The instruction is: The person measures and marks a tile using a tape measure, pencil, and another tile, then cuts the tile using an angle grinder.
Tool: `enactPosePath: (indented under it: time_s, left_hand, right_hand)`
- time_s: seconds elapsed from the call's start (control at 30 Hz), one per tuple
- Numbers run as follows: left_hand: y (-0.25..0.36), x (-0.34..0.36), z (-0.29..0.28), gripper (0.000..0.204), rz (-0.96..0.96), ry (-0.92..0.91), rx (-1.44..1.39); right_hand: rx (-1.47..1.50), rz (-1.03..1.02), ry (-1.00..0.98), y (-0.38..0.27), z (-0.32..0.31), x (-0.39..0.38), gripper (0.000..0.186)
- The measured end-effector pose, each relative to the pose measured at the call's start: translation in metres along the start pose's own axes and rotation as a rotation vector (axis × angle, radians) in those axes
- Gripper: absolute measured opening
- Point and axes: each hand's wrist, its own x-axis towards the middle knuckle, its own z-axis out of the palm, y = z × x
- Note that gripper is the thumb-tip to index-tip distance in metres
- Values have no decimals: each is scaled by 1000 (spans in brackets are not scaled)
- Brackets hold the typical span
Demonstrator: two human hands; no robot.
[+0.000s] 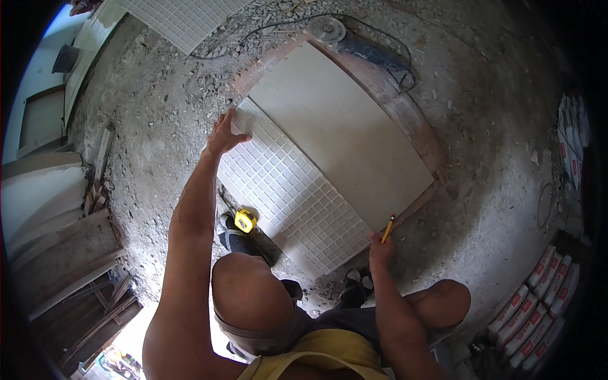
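A floor tile with a raised grid on its upturned back (285, 183) lies slanting in front of me, next to a smooth beige tile (342, 126). My left hand (221, 134) grips the gridded tile's far left corner, thumb on its face and fingers at the edge. At the right end of the tiles, my right hand (382, 248) holds a yellow pencil (387, 229) pointing up and away. That hand is close to the gridded tile's near right corner; whether it also touches the tile I cannot tell.
A yellow tape measure (245, 220) sits beside my left foot. Beyond the tiles lies an angle grinder (367, 52) with its cord. Another gridded tile (183, 19) is at the far left. Stacked bags (532, 316) stand at right; boards (69, 253) lean at left. Rubble covers the floor.
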Motion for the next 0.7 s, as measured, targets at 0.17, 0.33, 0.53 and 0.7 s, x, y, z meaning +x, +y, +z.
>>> enactPosePath:
  time_s: [0.17, 0.33, 0.53, 0.7]
  left_hand:
    - [-2, 3, 0, 127, 72, 1, -23]
    - [0, 3, -3, 127, 70, -14, -41]
    - [10, 0, -9, 124, 58, -31, -37]
    - [10, -4, -10, 121, 25, -52, -68]
  right_hand:
    - [-38, -16, 17, 1, 1, -5, 33]
    - [-56, 9, 35, -8, 0, -16, 32]
    - [-28, -12, 27, -18, -3, -21, 33]
    - [-27, -85, 65, -12, -1, -7, 34]
